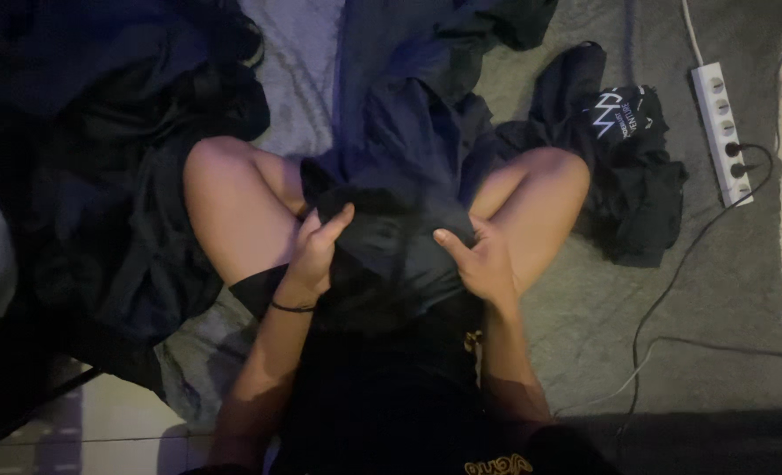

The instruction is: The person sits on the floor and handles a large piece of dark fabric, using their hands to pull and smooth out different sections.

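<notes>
I sit cross-legged on a grey carpet point(716, 290). A dark navy garment point(400, 149) lies draped over my lap and stretches away from me. My left hand point(314, 251) grips its left side, thumb on top of the cloth, a thin dark band on the wrist. My right hand point(480, 259) holds the right side of the same cloth, thumb pressed onto it. Between the two hands the fabric point(391, 246) is bunched and glossy black.
A heap of dark clothes point(118, 176) fills the left. A black garment with a white print point(624, 141) lies at my right knee. A white power strip point(722, 132) with plugged black cables point(672, 281) lies at the right. Tiled floor point(118, 413) shows at lower left.
</notes>
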